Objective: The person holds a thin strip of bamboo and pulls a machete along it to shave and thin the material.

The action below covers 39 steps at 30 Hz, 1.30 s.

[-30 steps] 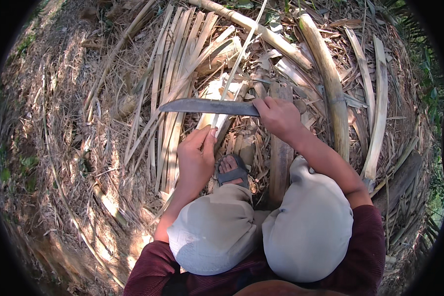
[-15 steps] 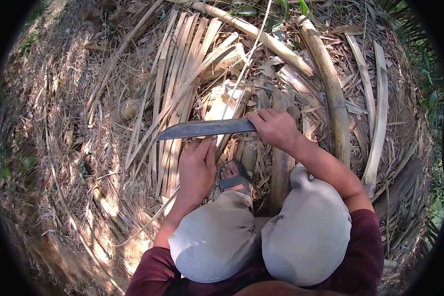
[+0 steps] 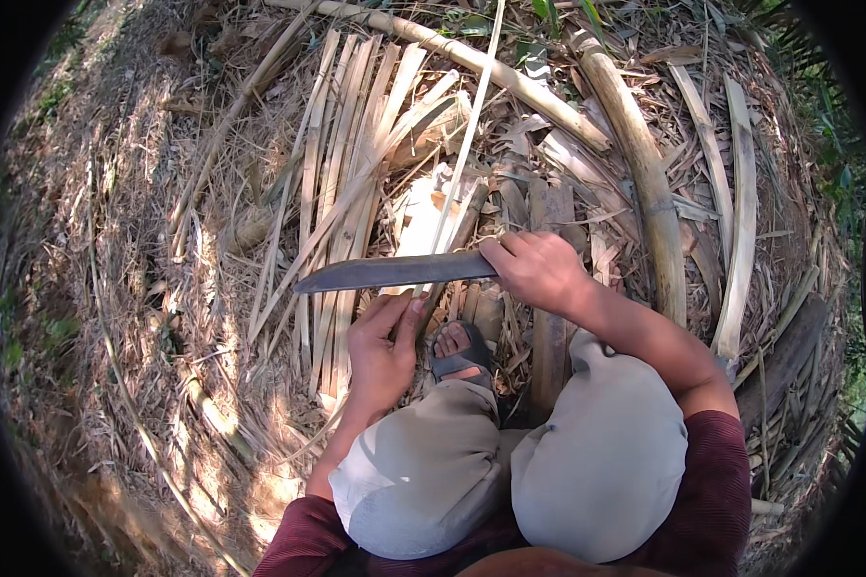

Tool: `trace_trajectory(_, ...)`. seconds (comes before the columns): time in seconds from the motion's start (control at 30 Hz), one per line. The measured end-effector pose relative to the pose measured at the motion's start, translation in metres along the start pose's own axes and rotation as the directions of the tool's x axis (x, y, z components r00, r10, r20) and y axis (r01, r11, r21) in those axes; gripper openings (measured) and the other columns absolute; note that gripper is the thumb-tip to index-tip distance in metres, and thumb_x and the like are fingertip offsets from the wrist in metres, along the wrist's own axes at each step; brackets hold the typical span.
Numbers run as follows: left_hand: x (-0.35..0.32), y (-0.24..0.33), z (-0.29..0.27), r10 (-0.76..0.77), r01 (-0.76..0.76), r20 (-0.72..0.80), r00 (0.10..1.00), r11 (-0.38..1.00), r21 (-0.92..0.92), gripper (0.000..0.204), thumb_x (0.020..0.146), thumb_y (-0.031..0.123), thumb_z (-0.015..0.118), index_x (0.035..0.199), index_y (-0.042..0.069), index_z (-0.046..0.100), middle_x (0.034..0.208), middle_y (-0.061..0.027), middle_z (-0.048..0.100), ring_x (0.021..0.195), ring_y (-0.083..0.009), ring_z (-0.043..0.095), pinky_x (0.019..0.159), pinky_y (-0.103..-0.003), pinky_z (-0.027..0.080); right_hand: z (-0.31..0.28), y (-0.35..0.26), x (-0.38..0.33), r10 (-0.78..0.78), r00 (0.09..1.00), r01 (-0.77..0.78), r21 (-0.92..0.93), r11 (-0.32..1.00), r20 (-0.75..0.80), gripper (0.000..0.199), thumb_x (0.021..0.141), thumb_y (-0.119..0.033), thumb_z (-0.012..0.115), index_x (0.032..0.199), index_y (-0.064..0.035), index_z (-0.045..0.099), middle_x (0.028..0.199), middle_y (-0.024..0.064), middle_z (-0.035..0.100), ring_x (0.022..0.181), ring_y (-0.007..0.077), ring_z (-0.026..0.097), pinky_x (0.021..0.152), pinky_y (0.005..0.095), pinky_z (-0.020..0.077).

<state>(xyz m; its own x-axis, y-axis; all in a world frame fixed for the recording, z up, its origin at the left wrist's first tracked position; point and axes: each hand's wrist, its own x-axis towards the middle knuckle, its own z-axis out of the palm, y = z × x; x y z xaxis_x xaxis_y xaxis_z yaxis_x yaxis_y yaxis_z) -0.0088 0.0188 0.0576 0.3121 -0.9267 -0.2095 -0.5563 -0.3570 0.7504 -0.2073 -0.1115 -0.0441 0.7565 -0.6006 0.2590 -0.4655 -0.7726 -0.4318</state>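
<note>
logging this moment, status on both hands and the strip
Right hand gripping machete. Left hand pinching pale strip. In view, machete crosses pale strip; sandalled foot nearby.

Person squats, knees up in pale trousers (image 3: 598,452). Right hand (image 3: 537,274) grips a machete (image 3: 390,274), blade level, tip to the left, crossing above a thin bamboo strip (image 3: 474,106). Left hand (image 3: 383,346), just below the blade, pinches the strip's near end between thumb and fingers; far end runs up out of sight. Split bamboo slats (image 3: 359,106) lie bunched beyond the left hand. Dark sandal (image 3: 460,363) on one foot. Thick bamboo pole (image 3: 649,173), right, on leaf litter.
</note>
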Motion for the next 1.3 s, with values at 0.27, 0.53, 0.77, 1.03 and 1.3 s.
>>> trace_trajectory(0.27, -0.008, 0.007, -0.013, 0.026, -0.032, 0.044, 0.999, 0.992, 0.125, 0.016, 0.096, 0.007, 0.064, 0.106, -0.002, 0.072, 0.08, -0.0111, 0.067, 0.07, -0.0185, 0.063, 0.065, -0.03, 0.048, 0.018, 0.036, 0.002, 0.091, 0.987, -0.107, -0.117, 0.987, -0.13, 0.008, 0.089, -0.018, 0.062, 0.091, -0.0102, 0.059, 0.072, 0.0083, 0.063, 0.065, 0.0271, 0.069, 0.056, 0.0411, 0.055)
trace_trajectory(0.53, -0.009, -0.01, -0.013, -0.048, 0.058, 0.114, 0.992, 0.994, -0.091, 0.019, 0.102, 0.013, 0.057, 0.108, -0.002, 0.068, 0.088, -0.0059, 0.069, 0.064, -0.0094, 0.056, 0.059, -0.023, 0.042, 0.001, 0.036, 0.004, 0.496, 0.863, -0.483, 0.125, 0.866, -0.098, 0.023, 0.096, -0.027, 0.06, 0.096, -0.004, 0.058, 0.077, 0.0212, 0.067, 0.074, 0.0434, 0.065, 0.066, 0.0543, 0.0521)
trace_trajectory(0.77, -0.002, -0.03, -0.019, -0.151, 0.169, 0.088, 0.985, 0.95, -0.261, 0.02, 0.104, 0.019, 0.055, 0.101, 0.003, 0.065, 0.09, -0.003, 0.07, 0.051, -0.0026, 0.043, 0.047, -0.019, 0.034, 0.028, 0.03, -0.007, 0.671, 0.721, -0.679, 0.37, 0.634, 0.175, 0.039, 0.099, -0.03, 0.057, 0.077, 0.0029, 0.06, 0.068, 0.02, 0.062, 0.067, 0.0385, 0.064, 0.063, 0.0483, 0.046)
trace_trajectory(1.03, -0.004, -0.039, -0.006, -0.21, 0.3, 0.266, 0.941, 0.882, -0.363, 0.026, 0.105, 0.023, 0.054, 0.101, -0.001, 0.064, 0.097, -0.0078, 0.067, 0.068, -0.0113, 0.063, 0.052, -0.021, 0.047, -0.022, 0.009, 0.046, 0.715, 0.637, -0.497, 0.862, 0.096, 0.288, 0.032, 0.093, -0.029, 0.073, 0.077, -0.0054, 0.057, 0.062, 0.0003, 0.057, 0.049, 0.0087, 0.056, 0.045, 0.0279, 0.0435)
trace_trajectory(1.3, 0.001, -0.043, -0.003, 0.002, 0.04, 0.288, 0.958, 0.989, -0.142, 0.027, 0.103, 0.024, 0.057, 0.111, -0.001, 0.064, 0.102, -0.0076, 0.067, 0.083, -0.0136, 0.065, 0.066, -0.028, 0.053, -0.018, 0.004, 0.066, 0.653, 0.679, -0.324, 0.935, -0.143, 0.336, 0.031, 0.086, -0.008, 0.079, 0.087, -0.0097, 0.048, 0.075, 0.0012, 0.062, 0.05, 0.0064, 0.053, 0.044, 0.0228, 0.043)
